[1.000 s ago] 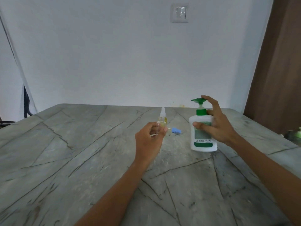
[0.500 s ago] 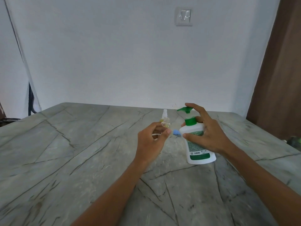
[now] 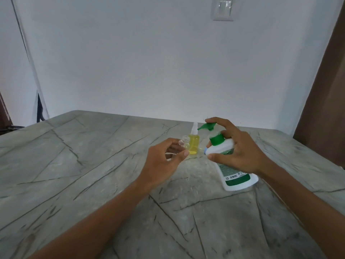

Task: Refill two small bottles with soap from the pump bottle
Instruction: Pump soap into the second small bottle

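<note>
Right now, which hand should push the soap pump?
The right hand: its finger sits on the green pump top and it grips the soap bottle. The left hand is busy holding the small clear bottle.

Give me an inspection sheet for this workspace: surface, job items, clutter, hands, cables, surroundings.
Surface: grey veined table.
Job's things: clear bottle, uncapped, looks empty, held up; yellow-filled spray bottle upright on the table behind it; pump bottle tilted, spout toward them.
Clutter: blue cap, mostly hidden behind the pump bottle.
Hands: left hand pinches the clear bottle; right hand grips the pump bottle, forefinger on the pump head.
Cables: dark cord-like strip by the left wall, unclear.
Surroundings: white wall, light switch, brown door at right.
</note>
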